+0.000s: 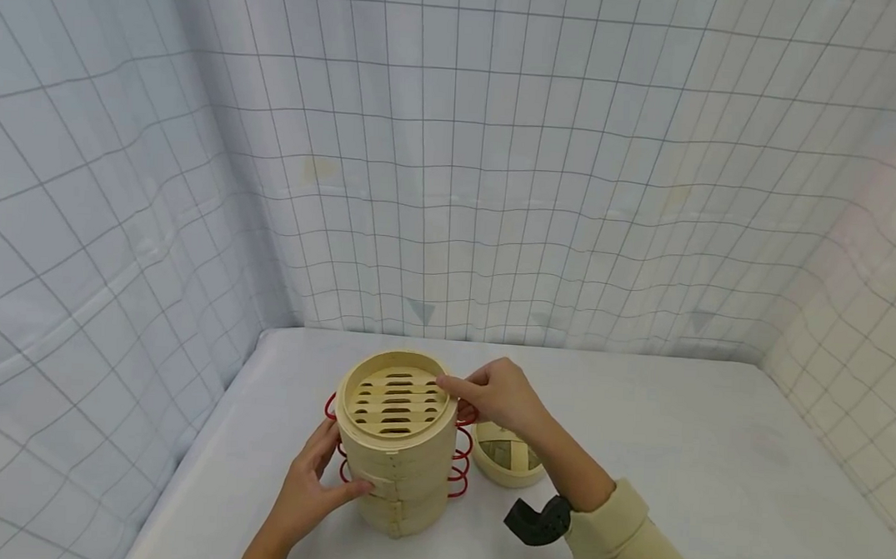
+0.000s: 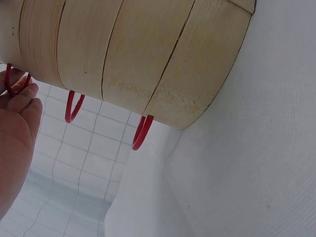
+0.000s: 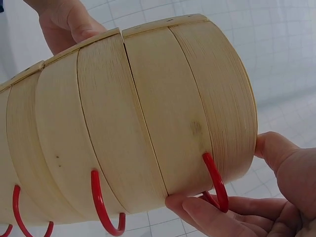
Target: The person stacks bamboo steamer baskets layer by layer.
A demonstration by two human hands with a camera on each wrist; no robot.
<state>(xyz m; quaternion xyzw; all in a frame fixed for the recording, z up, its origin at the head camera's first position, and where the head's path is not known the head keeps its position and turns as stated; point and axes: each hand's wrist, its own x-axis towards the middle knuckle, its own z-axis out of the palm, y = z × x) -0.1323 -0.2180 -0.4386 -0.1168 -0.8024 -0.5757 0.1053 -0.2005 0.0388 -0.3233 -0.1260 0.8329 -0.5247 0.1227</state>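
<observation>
A tall stack of round bamboo steamer baskets [image 1: 401, 486] stands upright on the white surface, with red loop handles [image 3: 102, 205] down both sides. The top basket [image 1: 394, 437] is uncovered and shows a slatted base. My left hand [image 1: 305, 492] grips the stack's left side, its thumb on the front; in the left wrist view its fingers are beside a red handle [image 2: 17, 85]. At the upper right, my right hand [image 1: 506, 396] holds the top basket, thumb on the rim. Its other fingers [image 3: 212, 215] are curled underneath by the red handle.
A round bamboo lid [image 1: 516, 478] with a woven top lies right of the stack, partly behind my right forearm. The white table [image 1: 710, 458] extends to the right. White grid-patterned curtains [image 1: 458, 230] hang behind and on both sides. A black device [image 1: 538, 521] sits by my right cuff.
</observation>
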